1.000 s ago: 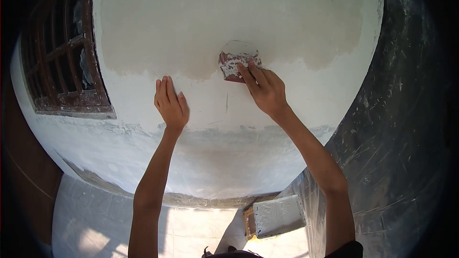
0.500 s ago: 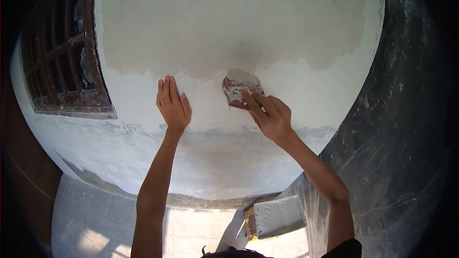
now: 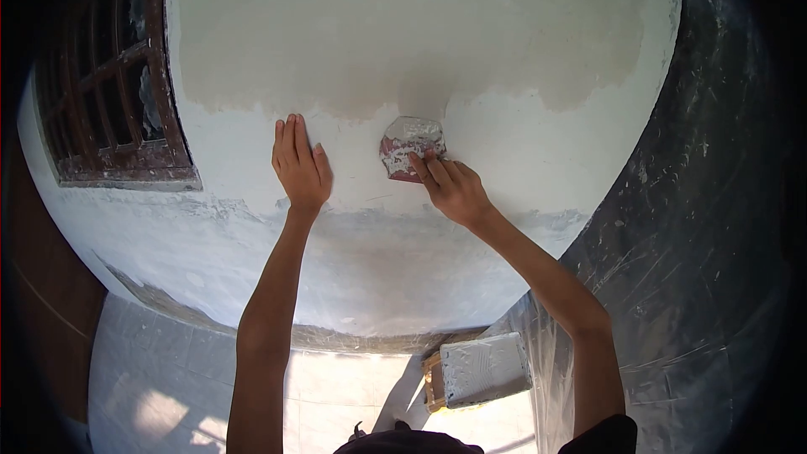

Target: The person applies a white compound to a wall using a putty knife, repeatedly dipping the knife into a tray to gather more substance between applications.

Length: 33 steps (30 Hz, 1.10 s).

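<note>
My right hand [image 3: 456,189] grips a putty scraper [image 3: 409,151], a flat reddish blade smeared with whitish putty. The scraper's face lies against the wall [image 3: 513,151], just below a darker, damp-looking greyish patch [image 3: 403,25]. Flat on the white part of the wall, to the left of the scraper, rests my left hand [image 3: 301,166]; its fingers point up and it holds nothing. How the fingertips of my right hand wrap behind the scraper is partly hidden.
A tray of white putty [image 3: 485,370] stands low on a wooden support [image 3: 434,382] near the tiled floor [image 3: 345,391]. At the left is a brown-framed window [image 3: 126,172]. Dark plastic sheeting [image 3: 672,227] hangs along the right side.
My right hand and the scraper have moved slightly left along the wall. My left hand stays flat on the wall. The whole view has shifted a little.
</note>
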Each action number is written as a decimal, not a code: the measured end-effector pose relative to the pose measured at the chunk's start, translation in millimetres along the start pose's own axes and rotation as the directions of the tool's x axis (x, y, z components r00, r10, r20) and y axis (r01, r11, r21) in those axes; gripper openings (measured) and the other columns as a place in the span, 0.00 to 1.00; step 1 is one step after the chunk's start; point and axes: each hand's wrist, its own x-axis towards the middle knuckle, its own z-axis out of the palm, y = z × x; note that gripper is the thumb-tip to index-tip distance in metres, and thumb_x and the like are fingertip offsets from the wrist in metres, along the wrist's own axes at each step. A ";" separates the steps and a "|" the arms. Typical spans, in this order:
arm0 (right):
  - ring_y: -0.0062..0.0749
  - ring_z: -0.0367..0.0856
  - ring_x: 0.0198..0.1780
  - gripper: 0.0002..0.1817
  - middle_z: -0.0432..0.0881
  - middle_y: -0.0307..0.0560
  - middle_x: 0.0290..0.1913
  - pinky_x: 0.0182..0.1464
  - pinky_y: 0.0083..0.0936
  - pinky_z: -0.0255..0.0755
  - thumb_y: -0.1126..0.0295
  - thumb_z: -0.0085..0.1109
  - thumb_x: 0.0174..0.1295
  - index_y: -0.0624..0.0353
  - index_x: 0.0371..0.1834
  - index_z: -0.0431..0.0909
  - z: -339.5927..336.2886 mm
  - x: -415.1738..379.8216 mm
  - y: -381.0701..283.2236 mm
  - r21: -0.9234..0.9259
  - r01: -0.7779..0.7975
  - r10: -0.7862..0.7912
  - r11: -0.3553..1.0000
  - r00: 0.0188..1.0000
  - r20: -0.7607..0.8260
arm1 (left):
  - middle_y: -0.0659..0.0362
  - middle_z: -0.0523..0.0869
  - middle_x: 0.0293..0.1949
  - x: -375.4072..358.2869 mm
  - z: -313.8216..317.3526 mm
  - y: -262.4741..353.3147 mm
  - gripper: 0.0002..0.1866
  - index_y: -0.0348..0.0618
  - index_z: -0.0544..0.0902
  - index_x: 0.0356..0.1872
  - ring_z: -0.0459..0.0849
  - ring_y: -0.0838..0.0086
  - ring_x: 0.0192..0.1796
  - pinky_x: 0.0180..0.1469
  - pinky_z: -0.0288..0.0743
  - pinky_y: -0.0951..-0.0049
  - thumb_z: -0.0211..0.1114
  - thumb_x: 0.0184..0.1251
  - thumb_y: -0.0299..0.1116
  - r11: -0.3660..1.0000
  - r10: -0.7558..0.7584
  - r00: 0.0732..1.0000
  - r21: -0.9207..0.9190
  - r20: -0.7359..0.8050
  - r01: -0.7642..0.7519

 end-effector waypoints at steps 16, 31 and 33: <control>0.23 0.73 0.26 0.23 0.80 0.41 0.37 0.24 0.20 0.72 0.82 0.64 0.54 0.58 0.55 0.82 5.0 -13.5 24.1 0.038 -0.069 0.072 0.997 0.994 -0.078 | 0.47 0.69 0.69 -0.5 0.7 -1.7 0.26 0.31 0.68 0.68 0.63 0.50 0.73 0.70 0.56 0.55 0.47 0.72 0.32 1.000 0.001 1.000 -0.022 -0.011 -0.001; 0.22 0.75 0.30 0.22 0.81 0.40 0.40 0.25 0.18 0.73 0.78 0.66 0.54 0.56 0.54 0.83 16.0 30.3 29.7 0.025 -0.114 0.116 0.993 0.977 -0.180 | 0.46 0.70 0.68 -1.8 2.6 -3.5 0.26 0.30 0.69 0.68 0.64 0.49 0.73 0.70 0.56 0.55 0.47 0.72 0.32 1.000 0.010 1.000 -0.009 -0.023 -0.010; 0.22 0.77 0.32 0.23 0.81 0.42 0.42 0.28 0.18 0.76 0.78 0.66 0.53 0.56 0.56 0.82 14.3 1.0 0.9 0.138 -0.074 0.084 0.988 0.994 -0.072 | 0.46 0.70 0.68 -0.7 1.3 -2.0 0.26 0.30 0.69 0.68 0.64 0.49 0.73 0.70 0.56 0.55 0.47 0.72 0.32 1.000 -0.006 1.000 -0.010 -0.009 0.006</control>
